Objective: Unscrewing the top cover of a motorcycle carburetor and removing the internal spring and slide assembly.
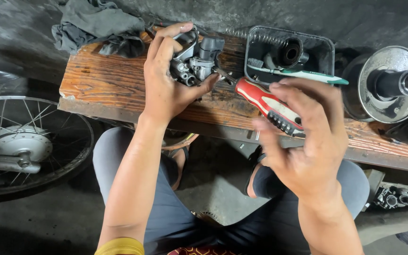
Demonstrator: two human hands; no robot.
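Observation:
My left hand (166, 78) grips a small grey metal carburettor (198, 61) and holds it over the worn wooden bench (100, 80). A screwdriver with a red, white and black handle (267, 106) points its shaft at the carburettor. My right hand (303, 141) is closed loosely around the rear of that handle, fingers slightly blurred. My knees in dark trousers sit below the bench.
A black plastic tray (329, 52) at the back holds a spring, a black rubber part and a toothbrush (298, 72). A round metal pulley part (388, 82) stands at the right. A grey rag (97, 26) lies at the back left. A spoked wheel (24, 141) is at the left.

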